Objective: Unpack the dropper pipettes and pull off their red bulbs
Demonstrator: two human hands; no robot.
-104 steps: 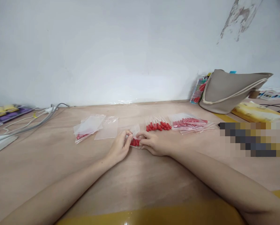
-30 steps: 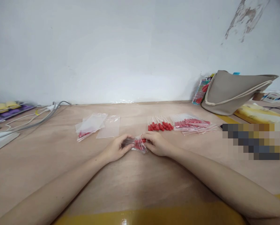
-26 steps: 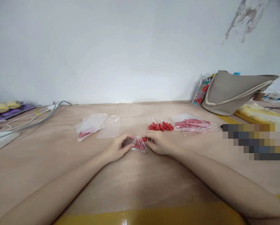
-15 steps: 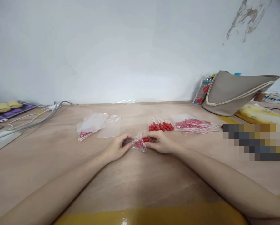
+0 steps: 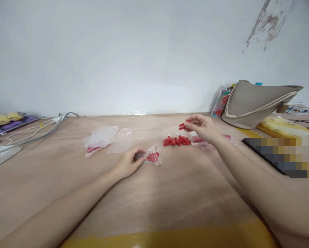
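Hands well apart: left hand (image 5: 128, 162) down on the wooden table (image 5: 154, 199), right hand (image 5: 202, 126) raised farther off and to the right. Big grey tote (image 5: 252, 103) sits at the far right by the wall, with a colourful packet (image 5: 220, 100) behind it, mostly hidden. Beyond the left hand and to its left lies a loose heap of clear bags (image 5: 110, 138), one showing red inside. Under the right wrist there's a spread of filled packets (image 5: 199, 140), largely covered by hand and arm, so no telling how many.

Left hand's fingers are curled shut on the left end of a small clear bag (image 5: 153, 157) lying on the table. Red bulbs show through it, but its mouth is hidden under the fingers. Just beyond that bag, to its right, a row of loose droppers (image 5: 176, 141) lies red ends nearest. Right hand's thumb and fingers pinch two droppers (image 5: 182, 126) by the red bulbs, held above that row; their clear stems are faint against the table. A pixelated patch (image 5: 278, 156) covers something at the right.
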